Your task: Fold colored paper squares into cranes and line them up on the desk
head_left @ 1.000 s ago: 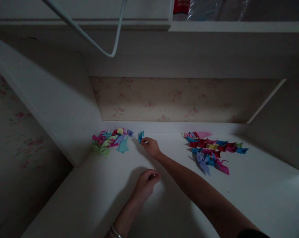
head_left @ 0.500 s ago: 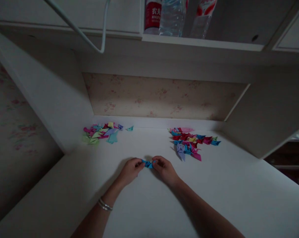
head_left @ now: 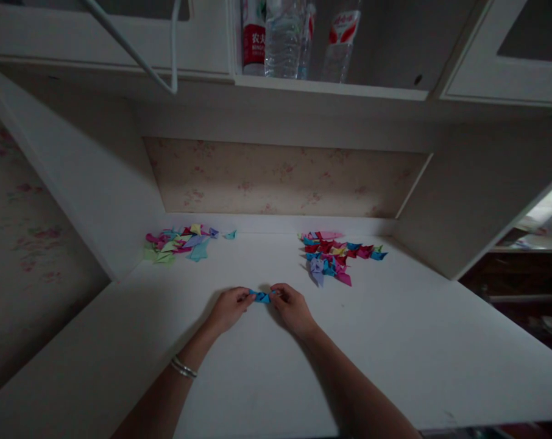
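Observation:
A small blue folded paper piece (head_left: 261, 297) is pinched between my two hands over the middle of the white desk (head_left: 417, 341). My left hand (head_left: 229, 308) grips its left end with closed fingers; bangles ring that wrist. My right hand (head_left: 293, 306) grips the right end, fingers closed too. A loose heap of coloured paper pieces (head_left: 178, 242) lies at the back left of the desk. A second heap of folded coloured pieces (head_left: 335, 253) lies at the back right, beyond my right hand.
Plastic bottles (head_left: 283, 36) and a red-labelled container (head_left: 253, 36) stand on a shelf above the desk. A white bent rod (head_left: 134, 52) hangs at the upper left. Cabinet side panels wall the desk on both sides. Floral wallpaper covers the back.
A second ago my right hand reached to the left heap and took a blue piece. Both hands then met at the desk's middle, pinching it; since then the view tilted slightly upward.

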Demonstrator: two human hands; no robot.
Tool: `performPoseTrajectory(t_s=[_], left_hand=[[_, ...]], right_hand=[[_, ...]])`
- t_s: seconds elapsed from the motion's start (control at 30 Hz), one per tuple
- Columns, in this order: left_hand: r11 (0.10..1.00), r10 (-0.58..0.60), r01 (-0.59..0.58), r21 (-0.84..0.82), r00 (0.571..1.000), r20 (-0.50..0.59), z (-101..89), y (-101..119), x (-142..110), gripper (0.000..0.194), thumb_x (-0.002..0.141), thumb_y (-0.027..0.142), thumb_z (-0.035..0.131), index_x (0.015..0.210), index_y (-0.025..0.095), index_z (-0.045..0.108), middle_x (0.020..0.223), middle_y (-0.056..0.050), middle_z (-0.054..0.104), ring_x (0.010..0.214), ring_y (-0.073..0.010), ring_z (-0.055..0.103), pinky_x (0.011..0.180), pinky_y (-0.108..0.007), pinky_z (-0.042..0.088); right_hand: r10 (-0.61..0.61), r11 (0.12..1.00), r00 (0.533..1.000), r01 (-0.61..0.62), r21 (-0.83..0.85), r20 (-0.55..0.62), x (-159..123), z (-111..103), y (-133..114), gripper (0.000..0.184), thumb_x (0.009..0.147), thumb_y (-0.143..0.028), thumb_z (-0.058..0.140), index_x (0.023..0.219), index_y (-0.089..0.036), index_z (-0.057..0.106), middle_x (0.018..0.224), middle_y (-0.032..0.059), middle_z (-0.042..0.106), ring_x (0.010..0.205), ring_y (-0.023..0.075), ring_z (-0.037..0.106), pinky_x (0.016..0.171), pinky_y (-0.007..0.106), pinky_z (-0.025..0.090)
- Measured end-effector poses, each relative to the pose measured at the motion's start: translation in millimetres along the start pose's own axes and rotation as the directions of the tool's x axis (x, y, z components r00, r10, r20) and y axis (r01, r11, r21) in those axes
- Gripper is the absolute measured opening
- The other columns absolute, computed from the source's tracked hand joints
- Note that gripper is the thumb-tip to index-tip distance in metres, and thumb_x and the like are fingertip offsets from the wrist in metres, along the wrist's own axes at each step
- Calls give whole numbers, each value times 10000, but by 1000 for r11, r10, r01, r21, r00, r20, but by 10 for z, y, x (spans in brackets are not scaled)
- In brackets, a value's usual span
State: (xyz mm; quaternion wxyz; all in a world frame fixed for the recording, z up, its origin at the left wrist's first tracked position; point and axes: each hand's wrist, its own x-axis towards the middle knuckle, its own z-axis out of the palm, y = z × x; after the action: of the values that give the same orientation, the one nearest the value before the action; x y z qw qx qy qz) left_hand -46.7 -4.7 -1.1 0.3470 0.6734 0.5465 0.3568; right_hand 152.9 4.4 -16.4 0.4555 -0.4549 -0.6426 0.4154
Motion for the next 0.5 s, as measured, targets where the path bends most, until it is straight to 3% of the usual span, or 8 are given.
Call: performPoseTrajectory(t_s=[0.17, 0.5], left_hand=[[988, -93, 92, -127, 996, 0, -14, 8, -9, 353, 781, 493, 540, 835, 157, 632, 565, 29, 535, 504, -122, 482, 460, -210, 341], [987, -45, 44, -155, 999, 2, -13, -35, 0, 351, 792, 435, 555, 951, 150, 686, 631, 16, 588, 542, -116, 501, 512, -221, 372]], right_hand=[[0, 1000, 998, -1, 27, 65, 9, 16, 11, 246, 799, -352, 591, 981, -195, 640, 704, -16, 584, 597, 110, 498, 540, 214, 377], [47, 992, 999, -45, 118, -8, 10, -2, -45, 231, 781, -356, 615, 933, -183, 637, 641, -36, 527, 562, 106, 465, 513, 216, 356]])
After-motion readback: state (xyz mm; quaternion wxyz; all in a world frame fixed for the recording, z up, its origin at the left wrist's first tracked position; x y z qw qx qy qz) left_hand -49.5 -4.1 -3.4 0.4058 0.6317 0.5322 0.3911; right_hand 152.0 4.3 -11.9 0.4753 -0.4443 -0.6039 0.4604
